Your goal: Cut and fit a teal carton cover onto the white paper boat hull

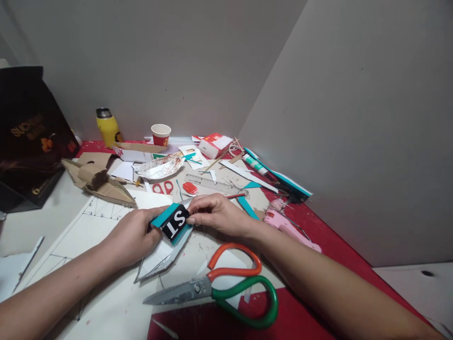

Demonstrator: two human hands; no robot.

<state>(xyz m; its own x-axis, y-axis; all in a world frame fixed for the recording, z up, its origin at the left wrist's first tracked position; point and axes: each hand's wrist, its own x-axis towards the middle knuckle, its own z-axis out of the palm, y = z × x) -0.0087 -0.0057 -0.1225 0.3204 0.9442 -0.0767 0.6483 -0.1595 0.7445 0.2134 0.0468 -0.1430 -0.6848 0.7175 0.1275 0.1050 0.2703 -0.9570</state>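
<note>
My left hand (132, 236) and my right hand (215, 215) both pinch a small folded card piece (173, 222), black with white letters "ST" and a teal edge. The piece sits on the upper end of a white cardboard boat shape (157, 262) lying on the table. My left fingers grip its left end and my right fingers press its right end. Just in front of my hands lie large scissors (219, 285) with one orange and one green handle, blades pointing left.
A brown cardboard boat (97, 182), a paper boat (159, 167), small red scissors (163, 187), a clear ruler (212, 184), a glue tube (255, 164), a pink glue gun (288, 225), a red paper cup (161, 134), a yellow bottle (107, 126) and a dark bag (30, 137) crowd the table.
</note>
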